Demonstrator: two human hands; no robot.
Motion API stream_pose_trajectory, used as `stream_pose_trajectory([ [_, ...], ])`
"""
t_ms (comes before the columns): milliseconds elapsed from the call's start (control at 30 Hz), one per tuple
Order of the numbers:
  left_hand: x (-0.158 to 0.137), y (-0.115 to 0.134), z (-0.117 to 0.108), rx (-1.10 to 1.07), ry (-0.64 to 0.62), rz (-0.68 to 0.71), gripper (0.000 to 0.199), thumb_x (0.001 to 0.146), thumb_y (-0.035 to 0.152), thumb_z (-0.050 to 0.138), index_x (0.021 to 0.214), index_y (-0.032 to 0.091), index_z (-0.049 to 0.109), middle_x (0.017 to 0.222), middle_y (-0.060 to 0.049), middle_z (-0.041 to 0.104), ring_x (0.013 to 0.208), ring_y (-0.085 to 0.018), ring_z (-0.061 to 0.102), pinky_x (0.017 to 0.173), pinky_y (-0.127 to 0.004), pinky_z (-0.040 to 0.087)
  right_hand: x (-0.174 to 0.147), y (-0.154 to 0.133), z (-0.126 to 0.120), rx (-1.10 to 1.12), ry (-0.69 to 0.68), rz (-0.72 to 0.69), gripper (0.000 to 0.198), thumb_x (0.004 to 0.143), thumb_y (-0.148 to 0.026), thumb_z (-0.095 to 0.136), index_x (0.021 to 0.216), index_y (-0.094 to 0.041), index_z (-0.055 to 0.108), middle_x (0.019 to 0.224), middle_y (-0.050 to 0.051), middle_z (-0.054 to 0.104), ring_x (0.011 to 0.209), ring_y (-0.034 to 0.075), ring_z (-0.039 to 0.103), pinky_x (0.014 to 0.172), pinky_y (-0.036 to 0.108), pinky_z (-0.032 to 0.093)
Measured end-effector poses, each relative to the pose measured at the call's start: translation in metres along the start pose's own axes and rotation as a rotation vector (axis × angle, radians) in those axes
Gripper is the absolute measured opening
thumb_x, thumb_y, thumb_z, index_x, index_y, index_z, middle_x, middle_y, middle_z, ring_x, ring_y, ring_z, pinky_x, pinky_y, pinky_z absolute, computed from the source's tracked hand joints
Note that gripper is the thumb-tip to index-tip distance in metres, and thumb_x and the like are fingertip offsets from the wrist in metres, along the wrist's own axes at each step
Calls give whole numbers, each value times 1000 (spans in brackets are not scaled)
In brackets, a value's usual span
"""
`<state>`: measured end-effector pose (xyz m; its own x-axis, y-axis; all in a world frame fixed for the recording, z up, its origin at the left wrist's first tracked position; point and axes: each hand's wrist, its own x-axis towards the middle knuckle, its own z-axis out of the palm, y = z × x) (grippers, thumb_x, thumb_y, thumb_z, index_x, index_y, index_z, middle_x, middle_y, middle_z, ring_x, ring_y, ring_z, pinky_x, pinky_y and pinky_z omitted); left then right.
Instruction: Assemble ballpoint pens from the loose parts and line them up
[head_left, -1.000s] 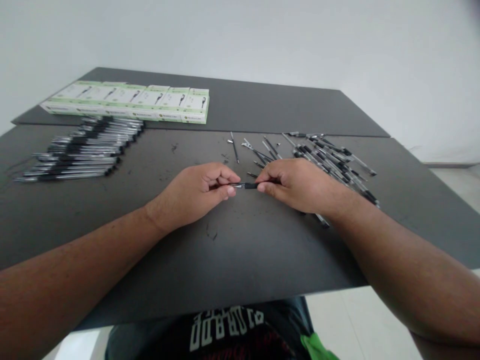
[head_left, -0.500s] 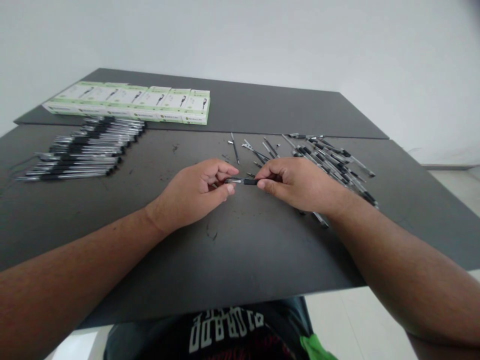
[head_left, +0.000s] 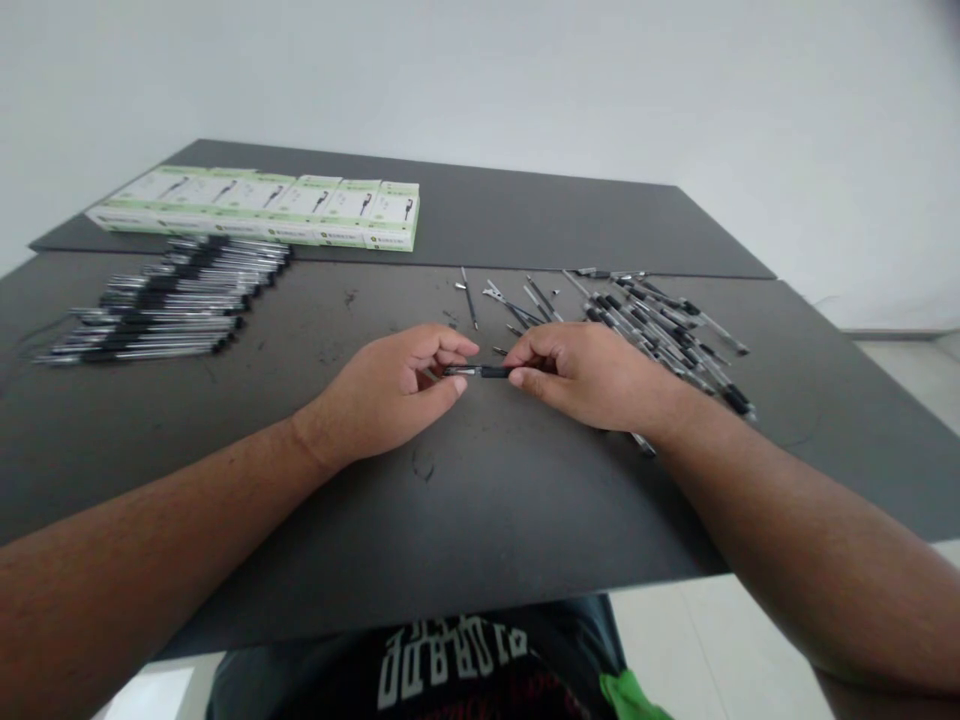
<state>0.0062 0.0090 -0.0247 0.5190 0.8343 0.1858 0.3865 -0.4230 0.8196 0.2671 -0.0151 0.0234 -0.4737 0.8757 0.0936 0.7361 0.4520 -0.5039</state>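
Note:
A clear-bodied pen (head_left: 474, 371) with a black grip section lies level between my two hands, just above the table. My right hand (head_left: 589, 370) pinches its black end between thumb and forefinger. Around the other end, my left hand (head_left: 401, 385) is curled, with thumb below and fingers above in a loose hold; the exact contact is partly hidden. Just beyond the hands lie loose pen refills (head_left: 469, 300) and small pen parts (head_left: 493, 290). Next to my right hand, and partly behind it, is a scattered pile of clear pen barrels with black grips (head_left: 660, 325).
A row of finished-looking pens (head_left: 172, 300) lies side by side on the left. Behind it, several white and green boxes (head_left: 292, 205) stand in a line. The dark grey table (head_left: 480, 520) has its front edge close to my body, and a wall rises behind.
Both hands and the pen have shifted slightly toward me and to the left. My left thumb and forefinger are a little farther apart. The pens and boxes on the table look unchanged.

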Motion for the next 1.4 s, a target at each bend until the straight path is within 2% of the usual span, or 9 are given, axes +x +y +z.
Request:
stream_pose_trajectory([
  [200, 3, 10, -5, 198, -22, 66, 34, 90, 35, 69, 122, 25, 73, 113, -5, 81, 100, -23, 77, 95, -36, 61, 0, -3, 5, -14, 10, -62, 17, 92, -18, 63, 102, -21, 76, 94, 2, 78, 82, 16, 68, 73, 27, 46],
  [400, 5, 10, -9, 397, -80, 203, 26, 94, 33, 62, 114, 23, 75, 109, -6, 80, 101, -24, 74, 98, -36, 57, -1, -4, 15, 74, 12, -52, 21, 90, -14, 61, 108, -21, 70, 94, 0, 76, 82, 15, 69, 76, 26, 48],
  [767, 3, 5, -11, 453, -141, 270, 22, 99, 34, 59, 111, 24, 75, 108, -5, 79, 101, -22, 73, 96, -33, 55, -2, -10, 20, 85, -1, -71, 17, 91, -14, 59, 105, -21, 65, 91, 1, 73, 81, 15, 66, 75, 27, 46],
  [1067, 2, 12, -12, 628, -222, 422, 22, 104, 28, 57, 113, 20, 75, 108, -5, 78, 102, -22, 72, 94, -34, 55, -2, -15, 23, 84, -32, -67, 16, 90, -13, 64, 104, -22, 66, 91, 0, 74, 80, 15, 67, 74, 27, 45],
  [1167, 4, 12, -18, 718, -246, 431, 24, 104, 25, 57, 121, 20, 74, 111, -5, 79, 102, -21, 73, 95, -33, 55, -2, -14, 21, 112, -7, -82, 16, 93, -18, 64, 109, -22, 65, 95, 1, 75, 84, 16, 69, 77, 27, 48],
  [1267, 3, 10, -29, 793, -247, 432, 26, 103, 25, 59, 124, 21, 75, 114, -5, 79, 107, -22, 73, 99, -33, 54, -2, -10, 19, 98, 86, -69, 18, 95, -20, 62, 113, -21, 64, 100, 3, 76, 87, 17, 71, 80, 29, 51],
  [1400, -12, 4, -53, 850, -239, 343, 26, 104, 28, 59, 122, 21, 76, 115, -6, 79, 110, -23, 72, 104, -35, 53, -3, -2, 18, 57, 152, -57, 21, 96, -23, 63, 116, -22, 65, 103, 4, 78, 89, 18, 73, 81, 30, 53],
])
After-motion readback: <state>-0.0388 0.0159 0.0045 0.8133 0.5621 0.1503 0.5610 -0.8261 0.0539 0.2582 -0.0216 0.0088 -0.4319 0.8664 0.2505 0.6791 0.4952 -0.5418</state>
